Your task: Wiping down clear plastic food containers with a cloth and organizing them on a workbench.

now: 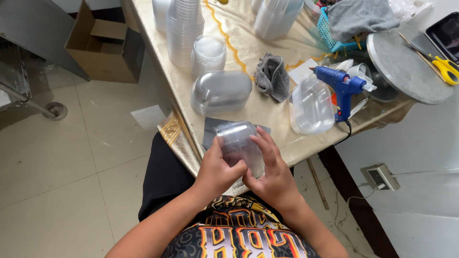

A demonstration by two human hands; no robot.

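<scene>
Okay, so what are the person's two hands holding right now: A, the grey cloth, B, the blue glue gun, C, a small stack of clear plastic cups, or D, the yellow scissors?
C: the left hand and the right hand both grip a small stack of clear plastic cups, while the blue glue gun, yellow scissors and grey cloth lie untouched on the table.

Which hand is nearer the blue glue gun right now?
Right. The right hand sits below and left of the glue gun; the left hand is farther left. Both hold the clear cup.
</scene>
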